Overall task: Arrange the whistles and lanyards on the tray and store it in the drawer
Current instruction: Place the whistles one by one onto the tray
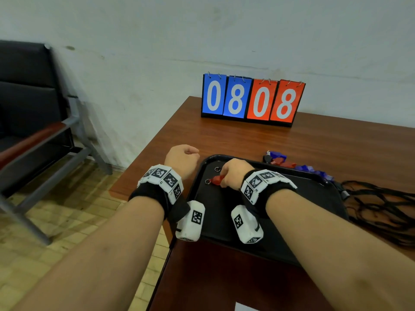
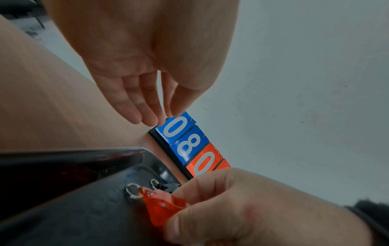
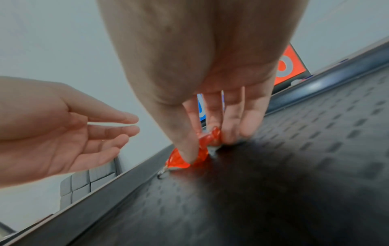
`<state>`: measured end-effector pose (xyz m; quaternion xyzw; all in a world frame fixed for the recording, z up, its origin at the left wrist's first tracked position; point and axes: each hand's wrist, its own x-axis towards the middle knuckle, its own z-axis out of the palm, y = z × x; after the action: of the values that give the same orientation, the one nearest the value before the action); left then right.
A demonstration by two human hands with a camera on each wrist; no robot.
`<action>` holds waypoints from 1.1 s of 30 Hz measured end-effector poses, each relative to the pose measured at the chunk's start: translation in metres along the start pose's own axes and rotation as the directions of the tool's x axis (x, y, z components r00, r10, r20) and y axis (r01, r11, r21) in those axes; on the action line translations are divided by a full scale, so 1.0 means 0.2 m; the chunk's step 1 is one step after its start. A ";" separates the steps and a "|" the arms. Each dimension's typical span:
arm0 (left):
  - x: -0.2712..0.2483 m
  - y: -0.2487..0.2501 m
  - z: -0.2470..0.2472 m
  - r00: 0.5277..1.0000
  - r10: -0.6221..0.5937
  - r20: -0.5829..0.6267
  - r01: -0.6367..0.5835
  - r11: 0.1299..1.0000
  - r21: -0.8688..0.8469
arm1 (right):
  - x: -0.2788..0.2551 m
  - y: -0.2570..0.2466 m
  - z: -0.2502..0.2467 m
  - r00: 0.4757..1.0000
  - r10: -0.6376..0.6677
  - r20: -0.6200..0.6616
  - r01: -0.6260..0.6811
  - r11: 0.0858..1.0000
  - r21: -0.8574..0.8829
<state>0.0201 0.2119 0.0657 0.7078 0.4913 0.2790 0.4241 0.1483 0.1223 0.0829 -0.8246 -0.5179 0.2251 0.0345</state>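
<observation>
A black tray [image 1: 314,198] lies on the brown table. My right hand [image 1: 233,173] pinches a red whistle [image 1: 216,179] with a metal ring, low at the tray's far left corner; the red whistle [image 2: 164,204] [image 3: 202,149] touches the tray floor. A second ring with a dark whistle [image 2: 162,184] lies just beyond it on the tray. My left hand [image 1: 183,160] hovers left of the tray, fingers relaxed and holding nothing. More red and blue whistles [image 1: 289,162] lie on the table behind the tray. Black lanyards [image 1: 377,205] are heaped to the tray's right.
A flip scoreboard [image 1: 252,99] reading 08 08 stands at the table's back edge against the wall. A dark chair [image 1: 33,113] stands on the tiled floor to the left. The table's left edge runs close beside the tray.
</observation>
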 end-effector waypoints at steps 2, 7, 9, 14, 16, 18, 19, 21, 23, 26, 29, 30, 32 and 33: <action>0.00 0.01 0.01 1.000 0.006 -0.001 -0.006 1.000 0.010 | 0.01 0.02 -0.01 1.000 0.022 -0.015 -0.022 1.000 -0.013; 0.02 0.01 0.02 1.000 0.005 0.007 -0.005 1.000 0.007 | 0.01 0.08 0.00 0.982 0.051 -0.180 -0.050 0.999 0.010; 0.02 0.01 0.03 1.000 0.003 0.010 -0.003 1.000 0.007 | 0.03 0.09 0.00 0.987 0.053 -0.151 -0.054 0.999 -0.001; 0.03 -0.01 0.05 1.000 0.008 0.017 -0.008 1.000 0.010 | 0.07 0.05 -0.01 0.996 0.057 -0.075 -0.052 0.997 0.063; 0.04 -0.02 0.04 1.000 0.005 0.015 -0.005 1.000 0.011 | 0.07 0.03 -0.03 0.997 0.051 -0.056 -0.048 0.997 0.056; 0.05 -0.02 0.04 1.000 0.005 0.012 -0.005 1.000 0.016 | 0.09 0.02 -0.03 0.998 0.047 -0.047 -0.044 0.997 0.057; 0.05 -0.02 0.04 1.000 0.006 0.007 -0.006 1.000 0.014 | 0.09 0.01 -0.03 0.998 0.045 -0.044 -0.042 0.998 0.055; 0.06 -0.03 0.03 1.000 0.008 -0.001 -0.008 1.000 0.007 | 0.11 0.01 -0.02 0.997 0.048 -0.068 -0.044 0.997 0.060; 0.06 -0.02 0.03 1.000 0.010 -0.002 -0.010 1.000 0.013 | 0.11 0.02 0.01 0.990 0.051 -0.135 -0.043 0.997 0.061; 0.06 -0.02 0.03 1.000 0.006 -0.006 -0.006 1.000 0.022 | 0.08 0.03 0.04 0.977 0.029 -0.210 -0.021 0.999 0.042; 0.05 -0.01 0.03 1.000 -0.008 -0.001 0.008 1.000 0.026 | 0.06 0.03 0.03 0.987 0.039 -0.155 -0.038 0.999 0.007; 0.05 0.00 0.03 1.000 -0.007 0.003 0.007 1.000 0.028 | 0.05 0.03 0.03 0.991 0.046 -0.124 -0.048 0.999 -0.006; 0.04 0.01 0.03 1.000 0.000 0.012 -0.001 1.000 0.029 | 0.04 0.04 0.03 0.996 0.043 -0.076 -0.045 0.999 -0.022; 0.03 0.02 0.04 1.000 0.005 0.017 -0.005 1.000 0.028 | 0.04 0.05 0.02 0.997 0.038 -0.064 -0.039 0.999 -0.012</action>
<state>0.0306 0.2150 0.0664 0.7172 0.4898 0.2673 0.4176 0.1577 0.1236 0.0737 -0.8412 -0.5022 0.1961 0.0414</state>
